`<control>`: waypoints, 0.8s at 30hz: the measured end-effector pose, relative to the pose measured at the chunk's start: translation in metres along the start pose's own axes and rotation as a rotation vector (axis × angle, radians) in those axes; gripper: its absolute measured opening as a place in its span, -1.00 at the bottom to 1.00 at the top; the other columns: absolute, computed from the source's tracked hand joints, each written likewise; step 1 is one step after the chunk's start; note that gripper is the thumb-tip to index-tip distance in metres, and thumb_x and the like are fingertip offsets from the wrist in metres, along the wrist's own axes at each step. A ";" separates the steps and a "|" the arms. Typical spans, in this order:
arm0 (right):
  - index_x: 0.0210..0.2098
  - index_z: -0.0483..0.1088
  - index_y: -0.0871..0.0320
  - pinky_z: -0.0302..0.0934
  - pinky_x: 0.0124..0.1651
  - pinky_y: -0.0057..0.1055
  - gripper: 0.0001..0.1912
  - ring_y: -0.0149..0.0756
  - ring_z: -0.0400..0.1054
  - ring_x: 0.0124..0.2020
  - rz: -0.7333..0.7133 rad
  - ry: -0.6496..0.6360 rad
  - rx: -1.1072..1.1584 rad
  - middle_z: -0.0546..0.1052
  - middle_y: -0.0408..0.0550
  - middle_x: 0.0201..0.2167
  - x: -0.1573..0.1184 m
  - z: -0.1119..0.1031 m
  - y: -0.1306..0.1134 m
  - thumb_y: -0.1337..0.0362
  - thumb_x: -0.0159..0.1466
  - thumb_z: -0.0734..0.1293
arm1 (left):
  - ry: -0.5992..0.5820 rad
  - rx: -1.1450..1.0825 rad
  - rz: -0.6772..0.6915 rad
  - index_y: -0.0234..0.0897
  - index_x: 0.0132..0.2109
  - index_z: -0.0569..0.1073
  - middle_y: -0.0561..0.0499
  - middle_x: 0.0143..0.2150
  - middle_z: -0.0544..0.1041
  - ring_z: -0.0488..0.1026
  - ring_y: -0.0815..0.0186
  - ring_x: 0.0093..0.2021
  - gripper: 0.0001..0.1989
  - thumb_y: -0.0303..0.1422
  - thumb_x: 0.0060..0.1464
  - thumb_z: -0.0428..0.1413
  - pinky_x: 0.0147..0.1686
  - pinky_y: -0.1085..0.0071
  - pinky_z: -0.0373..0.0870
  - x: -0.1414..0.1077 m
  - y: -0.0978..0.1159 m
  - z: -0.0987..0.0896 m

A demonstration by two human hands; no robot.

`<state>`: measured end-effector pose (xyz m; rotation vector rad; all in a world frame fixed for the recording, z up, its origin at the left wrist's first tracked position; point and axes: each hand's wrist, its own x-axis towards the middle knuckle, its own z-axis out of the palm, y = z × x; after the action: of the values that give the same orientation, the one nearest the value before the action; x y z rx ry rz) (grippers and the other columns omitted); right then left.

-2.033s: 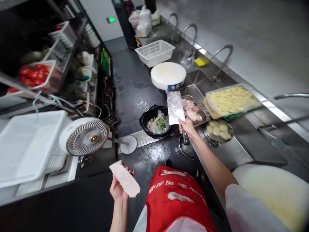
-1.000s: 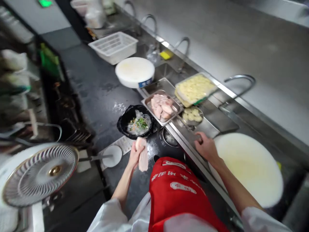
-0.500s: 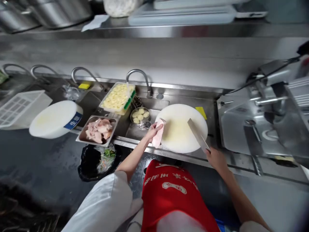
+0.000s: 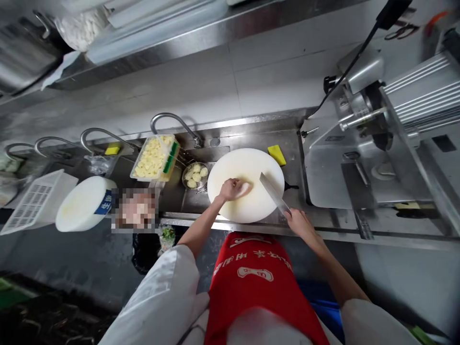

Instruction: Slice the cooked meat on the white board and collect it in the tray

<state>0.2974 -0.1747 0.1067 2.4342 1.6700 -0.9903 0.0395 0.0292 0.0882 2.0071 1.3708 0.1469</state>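
Observation:
Over the round white cutting board (image 4: 230, 167), my left hand (image 4: 228, 189) is closed on a pale pink piece of raw meat (image 4: 245, 189), slightly blurred by motion. My right hand (image 4: 299, 222) grips the handle of a cleaver (image 4: 273, 192) at the board's right side. The cleaver's broad blade slants up and left over the board, apart from the meat. Left of the sink, a tray of raw meat (image 4: 135, 210) is blurred into blocks in the picture.
A tub of pale slices (image 4: 153, 158) stands under a running faucet (image 4: 176, 117), beside a bowl of peeled potatoes (image 4: 195, 175). A yellow sponge (image 4: 276, 155) lies behind the board. At right is a metal slicing machine (image 4: 373, 120); below left, a black-lined bin (image 4: 143, 251).
My left hand has carried the meat from the board's left edge to over its middle. My right hand still holds the cleaver. The camera view has turned to the right.

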 end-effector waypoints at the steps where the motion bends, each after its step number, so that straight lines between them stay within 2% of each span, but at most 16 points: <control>1: -0.12 0.48 0.18 0.11 -0.24 -0.38 -0.62 -0.12 0.50 -0.14 0.002 -0.001 0.009 0.60 0.18 -0.20 0.001 0.001 0.002 0.17 0.42 0.09 | 0.035 0.053 0.002 -0.31 0.08 0.48 -0.18 -0.14 0.56 0.47 0.18 -0.16 -0.49 -0.01 0.17 0.09 -0.15 0.38 0.30 -0.009 0.000 0.007; 3: -0.12 0.47 0.18 0.11 -0.23 -0.38 -0.63 -0.12 0.50 -0.14 0.000 -0.010 0.019 0.61 0.18 -0.21 0.004 0.001 0.005 0.17 0.42 0.09 | 0.080 0.220 0.012 -0.23 0.22 0.35 -0.21 0.02 0.49 0.44 0.11 -0.04 -0.39 0.02 0.14 0.13 -0.07 0.31 0.29 -0.024 -0.001 0.019; 6: -0.11 0.47 0.18 0.12 -0.23 -0.38 -0.65 -0.13 0.50 -0.14 -0.018 -0.025 0.021 0.61 0.17 -0.21 0.008 0.000 0.007 0.18 0.41 0.11 | 0.085 0.435 0.041 -0.24 0.20 0.35 -0.24 0.09 0.42 0.35 0.01 0.08 -0.40 0.01 0.13 0.14 0.05 0.19 0.23 -0.032 -0.005 0.029; 10: -0.12 0.45 0.18 0.12 -0.24 -0.38 -0.64 -0.14 0.50 -0.15 -0.038 -0.019 -0.008 0.60 0.16 -0.21 0.010 -0.003 0.003 0.16 0.43 0.09 | -0.043 0.457 0.128 -0.26 0.13 0.37 -0.20 0.02 0.43 0.37 0.06 0.05 -0.53 -0.06 0.21 0.08 0.07 0.20 0.22 -0.027 -0.011 0.023; 13: -0.10 0.44 0.17 0.11 -0.24 -0.38 -0.63 -0.14 0.50 -0.16 -0.064 -0.001 -0.029 0.60 0.16 -0.21 0.011 -0.004 -0.008 0.15 0.44 0.07 | -0.047 0.460 0.118 -0.23 0.15 0.35 -0.19 0.03 0.42 0.35 0.06 0.06 -0.52 -0.06 0.20 0.10 0.07 0.19 0.22 -0.029 -0.016 0.015; 15: -0.09 0.44 0.17 0.11 -0.23 -0.38 -0.63 -0.14 0.49 -0.16 -0.085 -0.003 -0.019 0.60 0.16 -0.20 0.014 -0.004 -0.017 0.15 0.44 0.06 | -0.046 0.463 0.095 -0.18 0.20 0.30 -0.18 0.09 0.39 0.32 0.03 0.09 -0.43 -0.06 0.13 0.17 0.07 0.18 0.24 -0.035 -0.022 0.008; 18: -0.08 0.45 0.16 0.11 -0.22 -0.37 -0.63 -0.12 0.49 -0.14 -0.068 -0.025 -0.009 0.60 0.17 -0.17 0.021 -0.002 -0.027 0.17 0.43 0.07 | -0.089 0.410 0.068 -0.13 0.21 0.30 -0.15 0.09 0.39 0.33 0.03 0.08 -0.37 -0.13 0.04 0.27 0.00 0.22 0.30 -0.042 -0.038 -0.003; 22: -0.05 0.45 0.16 0.10 -0.23 -0.38 -0.63 -0.12 0.49 -0.15 -0.015 -0.045 -0.022 0.60 0.17 -0.18 0.027 0.003 -0.030 0.17 0.43 0.07 | -0.077 0.157 0.055 -0.25 0.01 0.45 -0.10 -0.09 0.48 0.43 0.18 -0.11 -0.67 -0.23 0.13 0.18 -0.12 0.34 0.34 -0.044 -0.068 -0.019; 24: -0.06 0.45 0.17 0.10 -0.22 -0.38 -0.62 -0.12 0.49 -0.14 -0.021 -0.036 -0.009 0.60 0.17 -0.18 0.028 0.004 -0.029 0.17 0.43 0.07 | -0.044 0.031 0.068 -0.28 -0.05 0.49 -0.09 -0.12 0.49 0.44 0.22 -0.15 -0.74 -0.27 0.14 0.15 -0.12 0.35 0.35 -0.042 -0.080 -0.023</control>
<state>0.2767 -0.1401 0.0982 2.3836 1.6881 -1.0204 -0.0517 0.0201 0.0698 2.0716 1.2851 0.1119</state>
